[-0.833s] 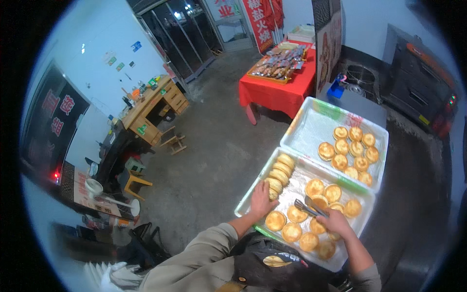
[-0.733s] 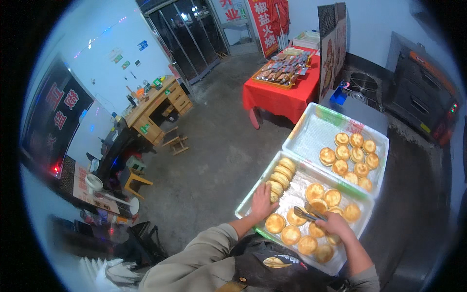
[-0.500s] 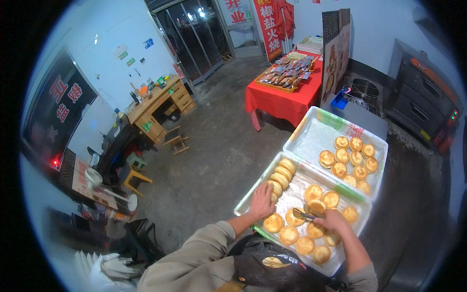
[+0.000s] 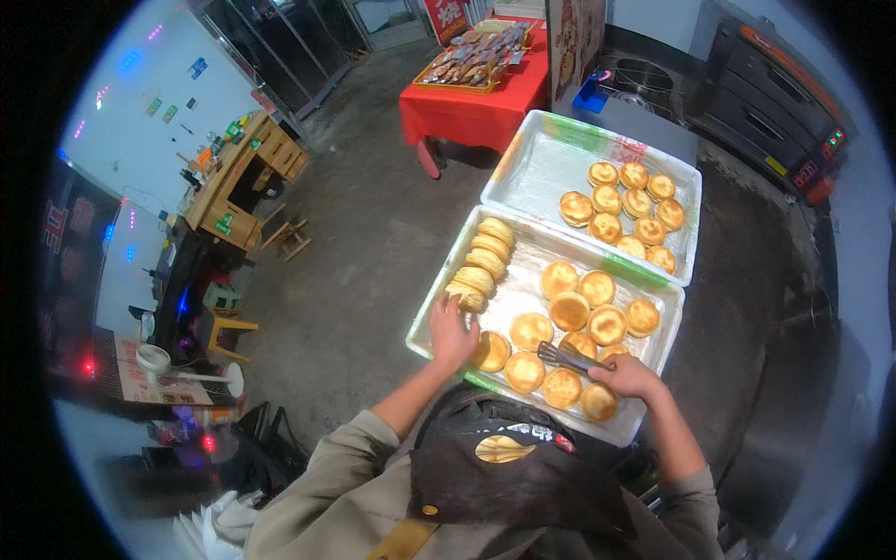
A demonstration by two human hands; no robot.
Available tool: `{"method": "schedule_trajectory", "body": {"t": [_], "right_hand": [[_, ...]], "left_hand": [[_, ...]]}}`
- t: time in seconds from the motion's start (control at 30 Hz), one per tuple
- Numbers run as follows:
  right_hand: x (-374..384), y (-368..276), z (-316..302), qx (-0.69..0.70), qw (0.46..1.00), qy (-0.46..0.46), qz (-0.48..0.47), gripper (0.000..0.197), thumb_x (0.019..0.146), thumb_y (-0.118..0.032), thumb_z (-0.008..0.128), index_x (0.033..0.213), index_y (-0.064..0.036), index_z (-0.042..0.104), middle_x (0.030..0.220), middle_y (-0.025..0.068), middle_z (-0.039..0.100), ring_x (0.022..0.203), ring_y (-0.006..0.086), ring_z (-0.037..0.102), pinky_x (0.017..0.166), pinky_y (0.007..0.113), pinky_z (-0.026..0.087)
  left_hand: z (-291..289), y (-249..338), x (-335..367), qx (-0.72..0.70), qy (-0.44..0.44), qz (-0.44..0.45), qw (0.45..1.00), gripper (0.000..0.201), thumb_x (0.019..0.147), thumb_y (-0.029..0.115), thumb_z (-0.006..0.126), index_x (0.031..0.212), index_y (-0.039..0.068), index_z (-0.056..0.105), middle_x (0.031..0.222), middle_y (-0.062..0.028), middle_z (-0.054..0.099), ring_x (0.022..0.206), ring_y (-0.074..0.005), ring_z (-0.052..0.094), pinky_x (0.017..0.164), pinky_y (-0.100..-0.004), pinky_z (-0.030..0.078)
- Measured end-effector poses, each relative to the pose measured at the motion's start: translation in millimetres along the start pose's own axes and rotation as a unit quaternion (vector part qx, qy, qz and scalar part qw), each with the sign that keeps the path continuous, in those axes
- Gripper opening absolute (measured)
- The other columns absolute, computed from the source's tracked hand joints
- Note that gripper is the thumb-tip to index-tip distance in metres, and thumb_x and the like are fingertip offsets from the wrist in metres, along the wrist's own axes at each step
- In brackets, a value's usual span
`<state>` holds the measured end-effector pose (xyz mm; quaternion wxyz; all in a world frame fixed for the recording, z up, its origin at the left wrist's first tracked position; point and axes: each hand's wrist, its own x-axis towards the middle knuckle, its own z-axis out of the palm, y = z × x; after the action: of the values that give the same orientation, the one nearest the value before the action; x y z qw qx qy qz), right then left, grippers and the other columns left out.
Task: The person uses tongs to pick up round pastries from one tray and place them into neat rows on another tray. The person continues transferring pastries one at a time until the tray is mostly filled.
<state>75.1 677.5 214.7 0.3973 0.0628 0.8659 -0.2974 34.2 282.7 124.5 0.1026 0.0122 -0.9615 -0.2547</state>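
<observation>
Head view: near tray (image 4: 517, 295) holds flat cakes (image 4: 607, 325) at middle and right, plus a row (image 4: 486, 258) standing on edge along the left wall

Left hand (image 4: 452, 338) loosely spread, no clear grasp, fingertips at the row's near end

Right hand (image 4: 627, 378) closed round tongs (image 4: 571, 358), tips low over flat cakes; cannot tell if they touch one

Step in hand, by the look of it: arranging cakes with tongs, row steadied; next move seems to call for parting the tips round one cake without nudging neighbours

Edges: near tray's left wall hems in the row; far tray (image 4: 534, 182) sits right against its back rim

Open room: bare strip between row and flat cakes; far tray's left part bare
</observation>
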Motion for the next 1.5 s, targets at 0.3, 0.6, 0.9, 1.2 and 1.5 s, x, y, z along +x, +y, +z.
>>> {"method": "schedule_trajectory", "body": {"t": [0.3,0.6,0.9,1.2,1.5], "right_hand": [[42.0,22.3,55.8,0.255,0.966,-0.041,-0.022,0.050,0.104,-0.050,0.073,0.087,-0.0032,0.069,0.059,-0.0020,0.051,0.046,0.0098,0.045,0.045,0.031,0.036],[92.8,19.6,81.4,0.352,0.929,-0.110,-0.015,0.052,0.110,-0.054,0.065,0.082,-0.0102,0.060,0.058,-0.0024,0.050,0.045,0.0091,0.043,0.042,0.029,0.030],[116.4,-20.2,85.0,0.414,0.901,-0.128,-0.012,0.045,0.110,-0.052,0.065,0.095,-0.0106,0.060,0.067,-0.0026,0.054,0.049,0.0079,0.045,0.044,0.026,0.033],[144.5,-27.3,102.4,0.322,0.943,-0.027,-0.075,0.042,0.109,-0.045,0.068,0.116,-0.0031,0.074,0.075,0.0062,0.068,0.058,0.0185,0.062,0.053,0.034,0.048],[63.5,-18.9,83.3,-0.057,0.936,0.213,-0.276,0.045,0.105,-0.041,0.071,0.134,-0.0062,0.071,0.116,0.0244,0.077,0.105,0.0442,0.074,0.088,0.051,0.059]], "left_hand": [[50.3,-22.3,-2.2,-0.029,-0.295,-0.230,0.927,0.072,0.081,0.038,0.084,0.138,-0.002,0.064,0.132,-0.0268,0.072,0.125,-0.0409,0.069,0.108,-0.0464,0.055],[60.7,-73.6,24.0,-0.115,-0.476,-0.256,0.834,0.039,0.075,0.022,0.086,0.106,0.000,0.083,0.097,-0.0100,0.082,0.084,-0.0220,0.075,0.079,-0.0371,0.060],[-20.1,-53.4,26.3,0.031,-0.087,0.063,0.994,0.035,0.079,0.004,0.079,0.114,0.008,0.077,0.113,-0.0158,0.065,0.105,-0.0410,0.068,0.094,-0.0484,0.056],[-8.4,-48.8,9.8,0.059,-0.042,-0.049,0.996,0.050,0.081,0.000,0.077,0.127,0.008,0.058,0.120,-0.0208,0.058,0.103,-0.0495,0.069,0.088,-0.0585,0.058],[-5.0,-55.1,7.2,-0.006,0.007,-0.094,0.995,0.040,0.084,0.010,0.085,0.112,0.007,0.057,0.102,-0.0203,0.069,0.093,-0.0473,0.073,0.078,-0.0569,0.057]]}}
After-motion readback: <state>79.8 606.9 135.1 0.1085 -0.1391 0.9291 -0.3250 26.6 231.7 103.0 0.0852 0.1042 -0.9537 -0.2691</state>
